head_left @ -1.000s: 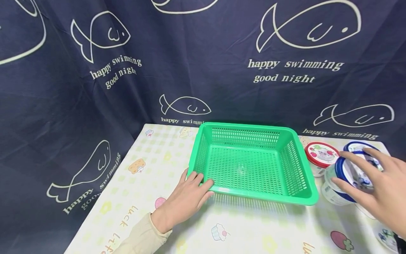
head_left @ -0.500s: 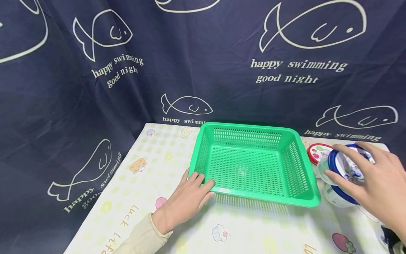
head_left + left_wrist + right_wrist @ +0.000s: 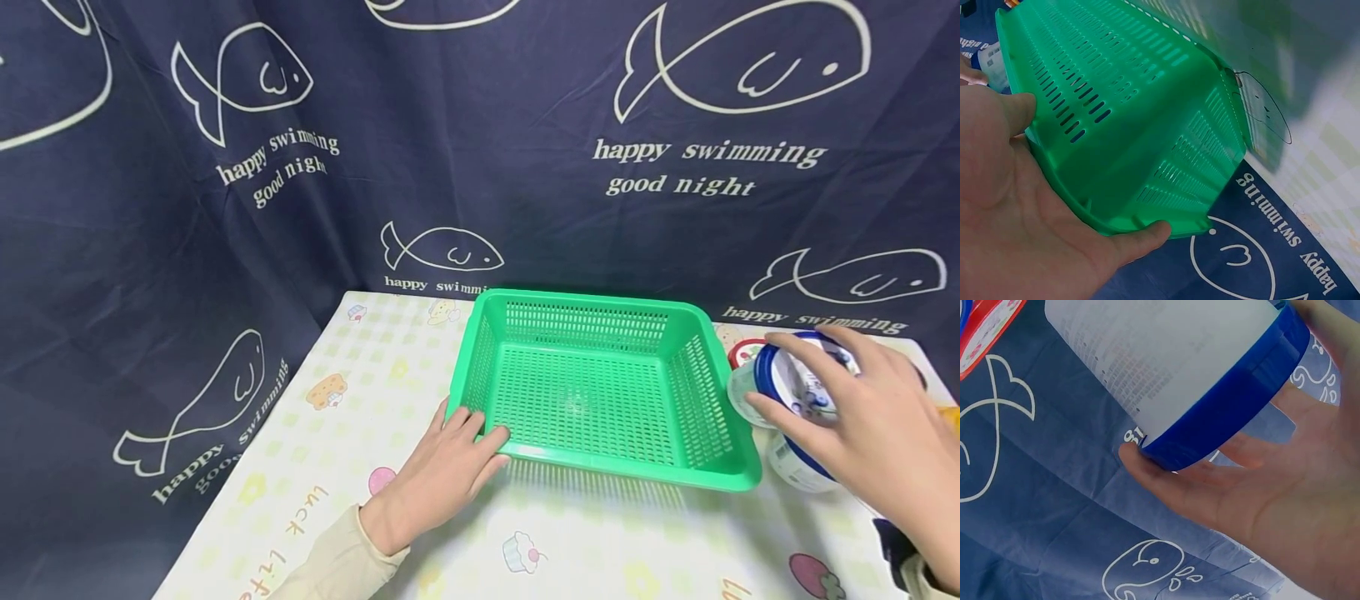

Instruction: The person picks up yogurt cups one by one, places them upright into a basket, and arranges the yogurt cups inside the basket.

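My left hand [image 3: 438, 475] grips the near left corner of a green plastic basket [image 3: 600, 469], fingers over the rim. In the left wrist view the thumb and a finger press on the basket's outer wall [image 3: 1104, 106]. Nothing lies inside the basket. At its right, my right hand [image 3: 873, 417] holds a clear plastic tub [image 3: 746, 393] by its blue lid, tilted and raised off the table. The right wrist view shows thumb and fingers spread around the lid [image 3: 1229, 400], with the white printed tub body [image 3: 1166, 356] pointing away from the palm.
Under the held tub stands another blue-lidded tub [image 3: 797, 462]. Behind it are a red-lidded tub [image 3: 741, 352], mostly hidden, and a further blue lid [image 3: 834, 343]. A patterned tablecloth [image 3: 375, 358] covers the table; a dark blue fish-print curtain [image 3: 547, 208] hangs behind.
My right hand has lifted the blue-lidded tub and carried it left, closer to the basket's right rim. The left hand keeps its grip on the basket corner.
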The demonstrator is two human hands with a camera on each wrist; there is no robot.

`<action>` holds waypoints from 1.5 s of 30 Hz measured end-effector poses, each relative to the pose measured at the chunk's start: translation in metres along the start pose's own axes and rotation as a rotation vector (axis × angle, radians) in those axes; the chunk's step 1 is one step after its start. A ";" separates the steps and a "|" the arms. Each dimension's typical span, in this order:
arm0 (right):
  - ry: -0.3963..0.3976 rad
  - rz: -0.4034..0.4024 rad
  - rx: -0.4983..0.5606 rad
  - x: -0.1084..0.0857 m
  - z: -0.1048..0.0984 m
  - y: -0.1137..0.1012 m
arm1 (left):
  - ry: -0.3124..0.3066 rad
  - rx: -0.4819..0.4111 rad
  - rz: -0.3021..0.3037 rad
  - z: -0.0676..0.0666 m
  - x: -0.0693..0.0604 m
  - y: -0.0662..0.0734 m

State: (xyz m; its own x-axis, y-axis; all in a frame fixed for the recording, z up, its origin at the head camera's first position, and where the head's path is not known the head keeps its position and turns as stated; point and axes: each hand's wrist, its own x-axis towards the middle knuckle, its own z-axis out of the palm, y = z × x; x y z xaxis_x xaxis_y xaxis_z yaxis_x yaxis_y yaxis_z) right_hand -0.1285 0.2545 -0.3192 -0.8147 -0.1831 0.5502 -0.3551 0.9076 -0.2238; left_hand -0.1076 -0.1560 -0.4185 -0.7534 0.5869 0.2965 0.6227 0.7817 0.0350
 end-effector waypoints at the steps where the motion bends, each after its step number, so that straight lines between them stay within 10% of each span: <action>1: -0.002 -0.001 0.000 0.001 0.000 -0.001 | 0.006 0.003 0.003 0.000 0.000 0.000; 28: -0.012 -0.129 0.113 0.031 0.024 -0.025 | -0.003 0.005 -0.001 0.002 -0.002 -0.001; 45: -0.170 -0.146 0.071 0.052 0.045 -0.017 | 0.021 0.026 0.012 0.004 -0.001 -0.002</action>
State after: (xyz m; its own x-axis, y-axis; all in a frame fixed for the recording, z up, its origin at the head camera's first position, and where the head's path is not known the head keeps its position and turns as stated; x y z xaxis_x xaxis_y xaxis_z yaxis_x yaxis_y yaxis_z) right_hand -0.1854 0.2122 -0.3230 -0.8158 -0.3765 0.4389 -0.5009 0.8394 -0.2109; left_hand -0.1095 -0.1573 -0.4228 -0.7408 0.5922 0.3170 0.6261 0.7797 0.0065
